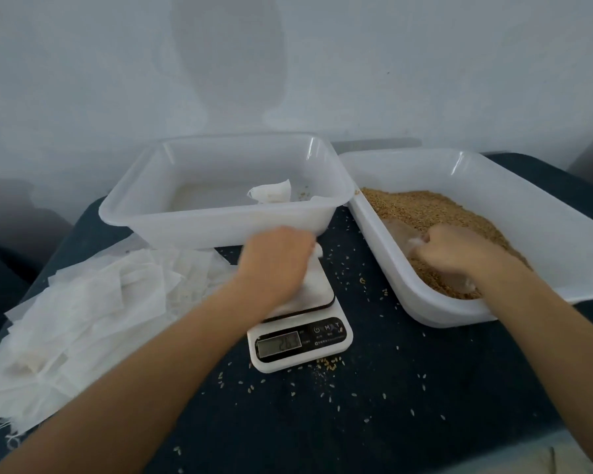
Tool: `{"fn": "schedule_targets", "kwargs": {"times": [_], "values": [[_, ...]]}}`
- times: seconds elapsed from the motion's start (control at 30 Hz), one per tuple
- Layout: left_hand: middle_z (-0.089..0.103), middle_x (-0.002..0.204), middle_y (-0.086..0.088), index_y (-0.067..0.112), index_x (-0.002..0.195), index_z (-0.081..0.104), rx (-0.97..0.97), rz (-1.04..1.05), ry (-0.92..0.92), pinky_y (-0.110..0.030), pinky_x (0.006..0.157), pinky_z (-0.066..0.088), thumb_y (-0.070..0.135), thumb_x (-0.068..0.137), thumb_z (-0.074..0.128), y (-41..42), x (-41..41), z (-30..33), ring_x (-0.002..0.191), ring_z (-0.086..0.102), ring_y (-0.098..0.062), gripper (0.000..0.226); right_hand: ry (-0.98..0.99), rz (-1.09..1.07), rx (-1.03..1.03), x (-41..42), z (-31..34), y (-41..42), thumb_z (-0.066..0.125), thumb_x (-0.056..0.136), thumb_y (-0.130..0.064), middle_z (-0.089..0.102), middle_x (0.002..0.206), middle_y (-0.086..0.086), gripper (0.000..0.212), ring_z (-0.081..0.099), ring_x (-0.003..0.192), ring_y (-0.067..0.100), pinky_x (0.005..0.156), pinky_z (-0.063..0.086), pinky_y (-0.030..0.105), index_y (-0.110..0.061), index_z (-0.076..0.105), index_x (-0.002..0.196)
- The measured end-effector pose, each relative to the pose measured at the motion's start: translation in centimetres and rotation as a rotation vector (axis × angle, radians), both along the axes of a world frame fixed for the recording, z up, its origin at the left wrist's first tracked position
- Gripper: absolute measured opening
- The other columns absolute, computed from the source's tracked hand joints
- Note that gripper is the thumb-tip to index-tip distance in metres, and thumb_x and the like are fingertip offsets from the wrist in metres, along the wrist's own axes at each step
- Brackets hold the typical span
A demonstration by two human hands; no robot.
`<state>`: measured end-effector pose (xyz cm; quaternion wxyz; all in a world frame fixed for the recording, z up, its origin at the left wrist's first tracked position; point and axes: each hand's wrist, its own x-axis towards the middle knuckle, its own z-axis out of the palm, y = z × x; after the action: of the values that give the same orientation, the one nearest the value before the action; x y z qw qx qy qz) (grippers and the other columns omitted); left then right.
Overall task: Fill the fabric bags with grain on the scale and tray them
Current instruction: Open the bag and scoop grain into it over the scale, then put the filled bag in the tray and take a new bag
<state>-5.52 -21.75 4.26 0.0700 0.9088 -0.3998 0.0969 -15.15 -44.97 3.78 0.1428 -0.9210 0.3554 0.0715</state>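
A white digital scale (302,340) stands on the dark cloth at the centre. On its platform my left hand (278,258) grips a white fabric bag (317,285), and the hand hides most of the bag. My right hand (456,249) is down in the brown grain (425,206) of the right-hand white tray (425,309). Its fingers are curled round a translucent scoop (401,230) half buried in the grain. The back-left translucent tray (220,227) holds one white bag (271,193). The scale's display is lit, its digits blurred.
A loose pile of empty white fabric bags (83,302) lies on the left of the table. Spilt grains (329,364) dot the dark cloth around the scale. A pale wall stands close behind both trays.
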Motion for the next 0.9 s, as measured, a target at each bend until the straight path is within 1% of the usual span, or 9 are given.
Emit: {"fn": "schedule_targets", "kwargs": {"times": [0.17,0.27,0.33,0.4,0.5,0.6,0.73,0.83,0.9], "values": [[0.059,0.087,0.003,0.015,0.095,0.068,-0.199,0.054,0.145,-0.023,0.06,0.037,0.016,0.09,0.053,3.9,4.6,8.4,0.076,0.05,-0.014,0.016,0.065,0.021,-0.038,0.3,0.2,0.3,0.036,0.1,-0.043,0.065,0.092,0.007,0.045,0.061,0.072,0.02,0.055,0.044,0.029,-0.008,0.06,0.114],[0.065,0.082,0.004,0.017,0.089,0.068,-0.298,0.057,0.246,-0.024,0.066,0.048,0.017,0.088,0.059,5.3,7.6,12.2,0.071,0.062,-0.013,0.009,0.074,0.045,-0.059,0.4,0.2,0.3,0.035,0.1,-0.044,0.06,0.091,0.003,0.045,0.055,0.075,0.016,0.055,0.038,0.028,-0.009,0.057,0.116],[0.066,0.082,0.005,0.021,0.084,0.066,-0.325,0.067,0.314,-0.02,0.062,0.049,0.019,0.088,0.062,5.7,9.5,13.2,0.069,0.064,-0.009,0.006,0.067,0.062,-0.056,0.4,0.1,0.2,0.034,0.1,-0.046,0.058,0.086,0.0,0.044,0.054,0.074,0.014,0.053,0.036,0.025,-0.01,0.059,0.109],[0.067,0.086,0.0,0.017,0.087,0.066,-0.331,0.058,0.341,-0.018,0.062,0.05,0.015,0.087,0.063,5.6,11.6,12.9,0.069,0.064,-0.011,0.004,0.08,0.089,-0.048,0.3,-0.1,0.1,0.033,0.098,-0.05,0.059,0.085,-0.001,0.045,0.056,0.074,0.012,0.054,0.038,0.024,-0.014,0.059,0.1],[0.068,0.095,-0.006,0.013,0.094,0.069,-0.299,0.072,0.27,-0.024,0.074,0.044,0.007,0.085,0.062,4.6,14.2,10.7,0.084,0.062,-0.017,0.013,0.099,0.125,-0.044,0.3,-0.6,-0.2,0.039,0.098,-0.044,0.062,0.085,-0.001,0.035,0.058,0.075,0.012,0.057,0.041,0.023,-0.016,0.058,0.091],[0.067,0.1,-0.007,0.009,0.098,0.07,-0.305,0.078,0.19,-0.016,0.072,0.033,0.008,0.085,0.06,3.6,15.9,7.5,0.088,0.055,-0.014,0.016,0.097,0.144,-0.039,0.4,-0.6,-0.2,0.037,0.099,-0.044,0.061,0.083,-0.003,0.034,0.057,0.074,0.01,0.055,0.038,0.023,-0.019,0.058,0.087],[0.066,0.106,-0.009,0.007,0.101,0.069,-0.188,0.073,0.269,-0.019,0.081,0.035,0.009,0.087,0.06,2.9,17.6,3.5,0.1,0.057,-0.021,0.016,-0.013,0.112,-0.05,0.3,0.0,-0.1,0.037,0.098,-0.049,0.064,0.082,0.0,0.039,0.059,0.072,0.013,0.056,0.042,0.026,-0.018,0.059,0.09],[0.067,0.101,-0.005,0.011,0.099,0.07,-0.045,0.057,0.377,-0.019,0.078,0.035,0.008,0.084,0.062,3.0,18.1,2.5,0.094,0.058,-0.018,0.017,-0.234,0.045,-0.1,0.6,1.0,-0.5,0.038,0.097,-0.051,0.062,0.077,0.002,0.036,0.057,0.068,0.015,0.053,0.036,0.027,-0.021,0.053,0.086],[0.066,0.1,-0.001,0.017,0.098,0.069,0.007,0.061,0.472,-0.022,0.081,0.036,0.008,0.083,0.061,3.3,18.1,2.6,0.093,0.056,-0.014,0.019,-0.245,0.034,-0.074,1.2,1.5,-0.3,0.038,0.098,-0.048,0.063,0.077,0.004,0.033,0.057,0.067,0.016,0.051,0.035,0.027,-0.019,0.052,0.087]]}}
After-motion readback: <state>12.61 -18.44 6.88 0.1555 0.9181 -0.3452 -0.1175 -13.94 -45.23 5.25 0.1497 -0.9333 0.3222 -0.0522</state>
